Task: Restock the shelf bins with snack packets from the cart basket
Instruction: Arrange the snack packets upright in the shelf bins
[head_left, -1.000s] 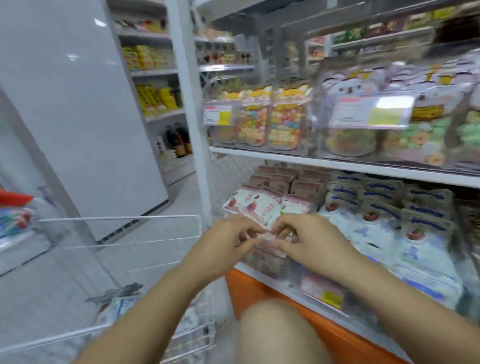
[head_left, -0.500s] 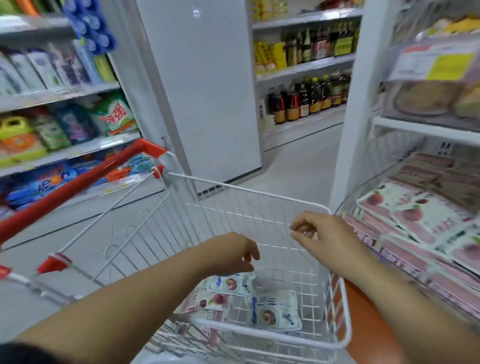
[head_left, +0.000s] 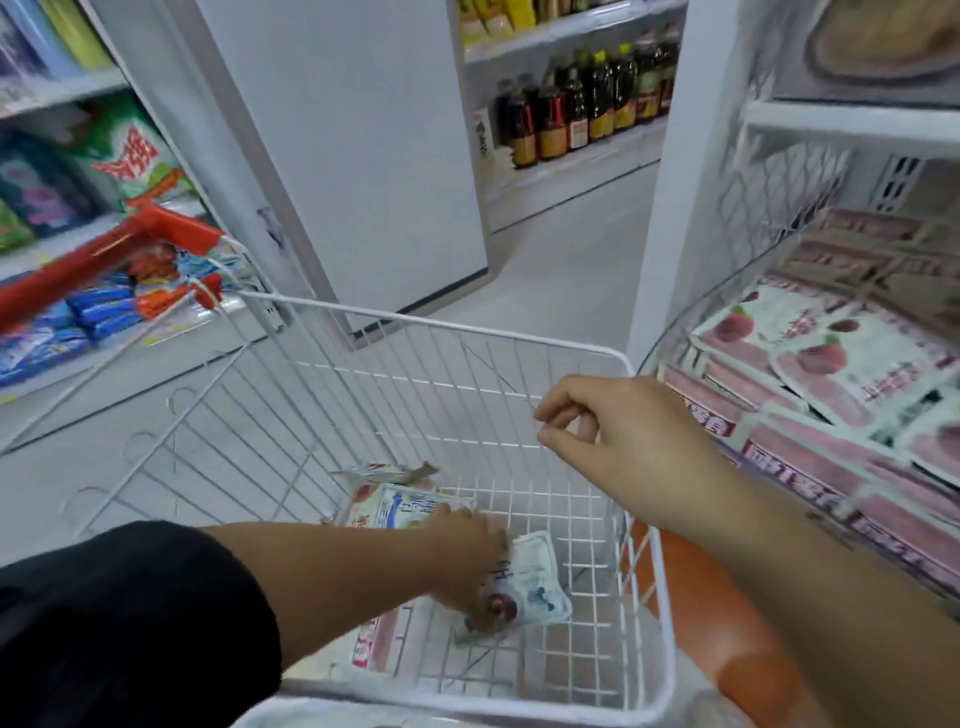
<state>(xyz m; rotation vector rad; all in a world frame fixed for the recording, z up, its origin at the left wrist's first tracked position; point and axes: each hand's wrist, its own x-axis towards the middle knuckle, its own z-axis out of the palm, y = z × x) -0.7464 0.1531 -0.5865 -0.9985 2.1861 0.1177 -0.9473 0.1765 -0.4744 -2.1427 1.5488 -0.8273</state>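
Reaching into the cart basket (head_left: 441, 326), the left hand (head_left: 467, 564) apparently pinches a blue packet (head_left: 535, 587) by its edge; the right hand (head_left: 623, 441) hovers loosely curled, empty. Slick film could slip from that thin grip.

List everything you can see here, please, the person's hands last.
Cart basket: one, white wire, centre.
Cart handle: one, red, left.
Snack packets: several, blue-white and pink, on the basket floor.
Shelf bin packets: many, pink, right.
Bottles: one row, dark, far shelf.
Left hand: one, down in the basket on a blue-white packet; grip unclear.
Right hand: one, above the basket's right side, fingers loosely curled, holding nothing.
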